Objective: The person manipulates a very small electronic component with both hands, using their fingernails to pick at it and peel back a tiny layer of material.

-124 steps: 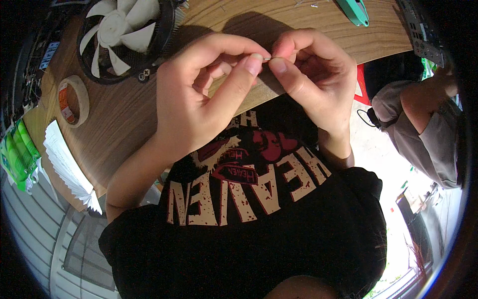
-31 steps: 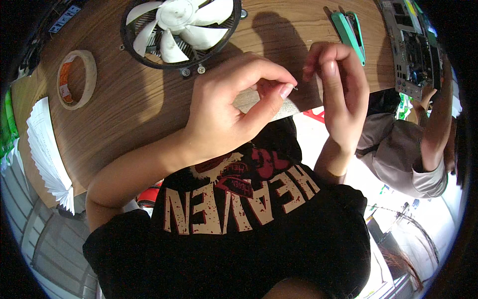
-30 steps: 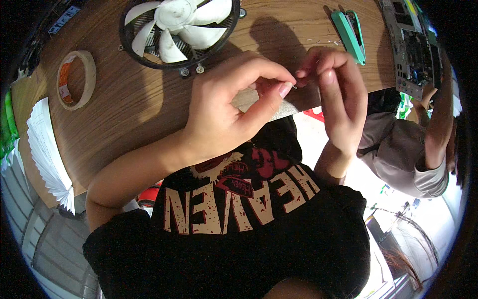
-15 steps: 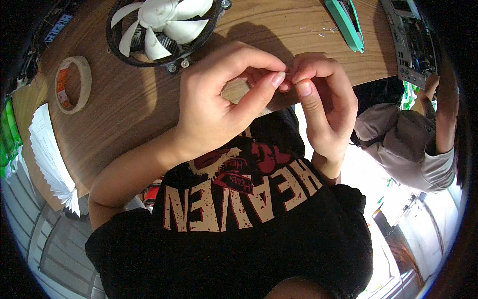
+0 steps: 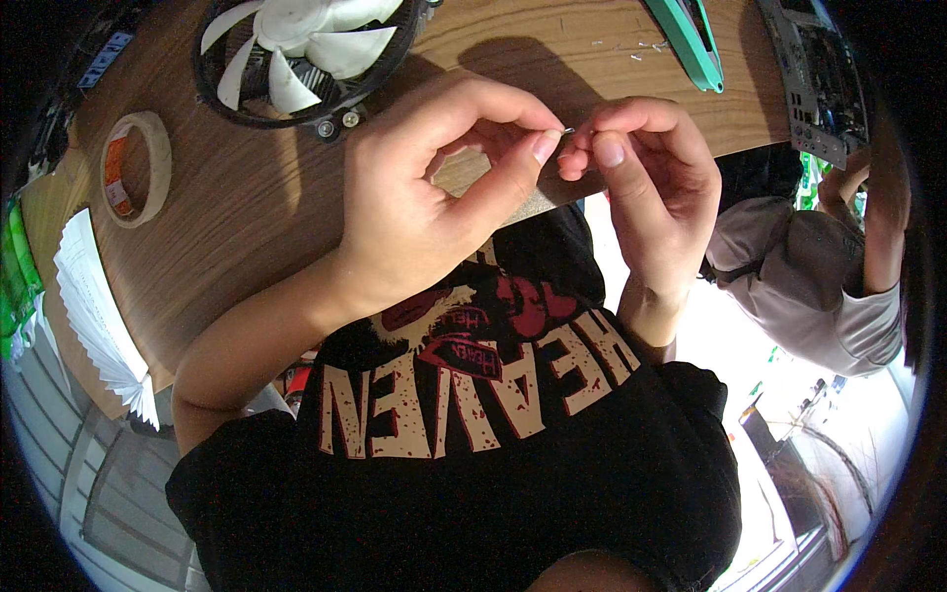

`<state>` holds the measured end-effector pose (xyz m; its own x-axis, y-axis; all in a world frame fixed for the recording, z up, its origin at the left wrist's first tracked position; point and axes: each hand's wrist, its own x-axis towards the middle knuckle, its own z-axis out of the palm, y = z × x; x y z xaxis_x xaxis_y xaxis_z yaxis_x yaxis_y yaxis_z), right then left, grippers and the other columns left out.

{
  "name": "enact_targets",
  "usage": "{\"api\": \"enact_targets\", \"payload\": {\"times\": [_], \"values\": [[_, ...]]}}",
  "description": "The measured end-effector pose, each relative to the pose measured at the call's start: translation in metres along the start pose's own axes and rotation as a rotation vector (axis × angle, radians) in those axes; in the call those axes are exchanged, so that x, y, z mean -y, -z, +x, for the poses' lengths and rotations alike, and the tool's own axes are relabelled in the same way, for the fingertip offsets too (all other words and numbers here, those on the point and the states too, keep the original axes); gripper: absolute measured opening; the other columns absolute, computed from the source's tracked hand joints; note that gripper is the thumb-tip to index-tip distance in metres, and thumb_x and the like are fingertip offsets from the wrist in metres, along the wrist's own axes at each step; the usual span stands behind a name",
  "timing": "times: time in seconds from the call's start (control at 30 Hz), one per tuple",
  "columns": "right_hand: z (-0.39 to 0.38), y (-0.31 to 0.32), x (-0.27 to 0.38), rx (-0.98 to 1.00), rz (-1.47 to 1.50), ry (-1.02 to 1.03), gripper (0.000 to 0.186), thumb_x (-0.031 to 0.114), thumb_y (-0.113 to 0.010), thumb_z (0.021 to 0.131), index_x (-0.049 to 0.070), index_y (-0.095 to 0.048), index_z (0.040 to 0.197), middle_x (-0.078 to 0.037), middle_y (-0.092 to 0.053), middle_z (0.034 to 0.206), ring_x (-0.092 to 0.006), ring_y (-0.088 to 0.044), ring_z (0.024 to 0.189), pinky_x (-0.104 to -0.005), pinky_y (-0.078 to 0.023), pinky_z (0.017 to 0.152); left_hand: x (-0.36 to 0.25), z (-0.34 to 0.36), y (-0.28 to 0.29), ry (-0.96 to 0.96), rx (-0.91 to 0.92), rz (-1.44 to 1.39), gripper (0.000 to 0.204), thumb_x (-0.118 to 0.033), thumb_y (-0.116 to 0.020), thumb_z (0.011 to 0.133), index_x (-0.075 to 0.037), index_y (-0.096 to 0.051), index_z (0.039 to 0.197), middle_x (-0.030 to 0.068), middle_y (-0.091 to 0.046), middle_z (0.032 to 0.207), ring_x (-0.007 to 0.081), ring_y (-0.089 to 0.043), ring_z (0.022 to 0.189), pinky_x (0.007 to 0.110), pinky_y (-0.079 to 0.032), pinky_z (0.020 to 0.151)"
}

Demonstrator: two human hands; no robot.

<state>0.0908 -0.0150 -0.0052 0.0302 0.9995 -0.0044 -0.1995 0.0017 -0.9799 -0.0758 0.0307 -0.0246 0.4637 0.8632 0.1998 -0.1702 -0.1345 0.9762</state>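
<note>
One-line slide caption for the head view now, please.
A left hand pinches a tiny shiny piece near the right hand, at a wooden desk with a white-bladed fan.

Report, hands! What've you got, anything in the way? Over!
Left hand pinching tiny metal piece. Right hand close beside, grip unclear. Fan beyond left hand, not between them.

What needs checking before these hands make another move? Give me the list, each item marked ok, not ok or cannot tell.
1. Short, thin silvery metal piece pinched between thumb and forefinger of the left hand: ok.
2. Right hand touching that piece: cannot tell; its fingertips are very close.
3. Long teal stapler apart from both hands: ok.
4. Tiny silvery bits on the brown wood-grain table gathered together: not ok, scattered near the stapler.
5. Round black fan with white blades fully in view: not ok, cut off by the upper edge.
</note>
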Motion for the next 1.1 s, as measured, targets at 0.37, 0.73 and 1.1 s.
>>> {"api": "enact_targets", "payload": {"times": [0.37,0.73,1.1], "values": [[0.0,-0.002,-0.003,-0.087,0.151,0.014,0.022,-0.009,-0.053,0.081,-0.002,-0.043,0.1,-0.019,-0.061,0.093,-0.0227,-0.064,0.083,-0.0311,-0.054,0.075,-0.003,0.001,-0.001,0.009,0.017,-0.027,0.014,0.005,-0.058,0.081,0.002,-0.056,0.095,0.0063,-0.057,0.089,0.0101,-0.056,0.082,0.021,-0.044,0.072],[0.001,-0.004,-0.004,-0.056,0.008,0.111,0.023,-0.013,-0.051,0.08,-0.001,-0.039,0.096,-0.021,-0.06,0.09,-0.024,-0.063,0.083,-0.0321,-0.055,0.074,0.0,0.001,0.0,-0.046,0.021,-0.043,0.016,0.007,-0.056,0.081,0.003,-0.055,0.097,0.0073,-0.057,0.089,0.0111,-0.056,0.084,0.021,-0.045,0.073],[-0.003,-0.012,-0.006,-0.163,-0.166,0.195,0.035,-0.013,-0.06,0.074,0.004,-0.034,0.09,-0.017,-0.061,0.085,-0.018,-0.063,0.075,-0.0257,-0.052,0.067,0.002,0.0,0.001,-0.037,0.023,0.05,0.017,0.007,-0.059,0.08,0.003,-0.055,0.096,0.0066,-0.058,0.09,0.0099,-0.056,0.082,0.021,-0.045,0.071]]}}
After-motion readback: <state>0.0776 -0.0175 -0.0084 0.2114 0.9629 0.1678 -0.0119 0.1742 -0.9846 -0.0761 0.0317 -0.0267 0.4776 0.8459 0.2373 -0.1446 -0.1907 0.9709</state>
